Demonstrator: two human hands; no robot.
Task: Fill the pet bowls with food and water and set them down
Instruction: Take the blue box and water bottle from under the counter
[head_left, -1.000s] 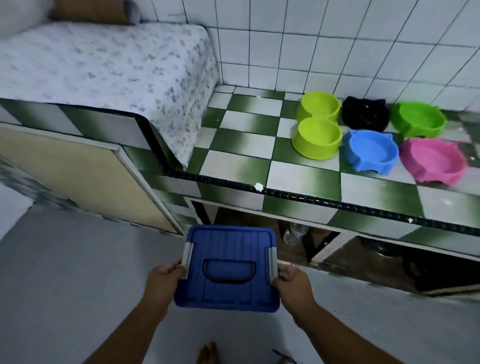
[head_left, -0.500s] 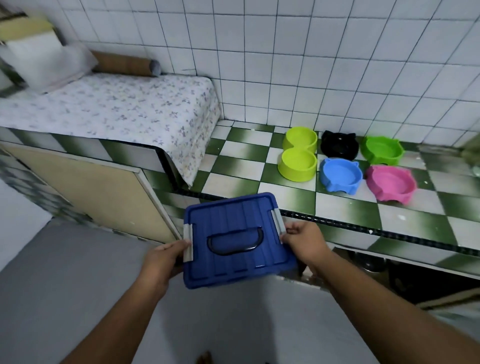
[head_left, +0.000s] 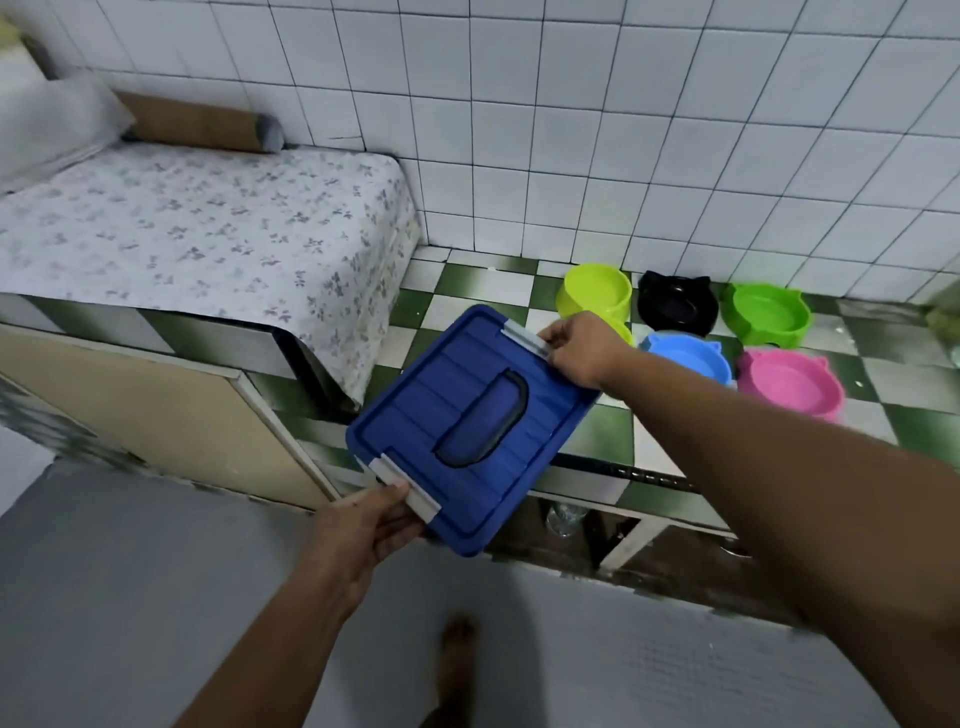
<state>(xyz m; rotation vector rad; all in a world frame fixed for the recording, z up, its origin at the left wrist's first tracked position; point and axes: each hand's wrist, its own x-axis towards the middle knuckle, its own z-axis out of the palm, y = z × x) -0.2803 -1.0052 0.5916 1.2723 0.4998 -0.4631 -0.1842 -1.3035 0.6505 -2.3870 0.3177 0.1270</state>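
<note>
I carry a blue lidded storage box (head_left: 467, 421) with grey side latches and a recessed handle, turned diagonally over the edge of the green-and-white tiled counter (head_left: 613, 441). My left hand (head_left: 363, 525) grips its near latch end. My right hand (head_left: 576, 348) grips the far latch end. Behind the box sit empty pet bowls: a yellow-green double bowl (head_left: 595, 291) partly hidden by my right hand, a black cat-shaped bowl (head_left: 678, 304), a green bowl (head_left: 766, 314), a blue bowl (head_left: 688, 356) and a pink bowl (head_left: 789, 384).
A floral-covered mattress (head_left: 208, 234) with a pillow and a brown bolster lies on the counter's left part. White tiled wall runs behind. Open shelves under the counter hold a glass jar (head_left: 563, 517). My bare foot (head_left: 457, 660) stands on the grey floor.
The box has risen from floor level up to the counter edge and rotated diagonally, my right hand swinging forward toward the bowls. The view has tilted up.
</note>
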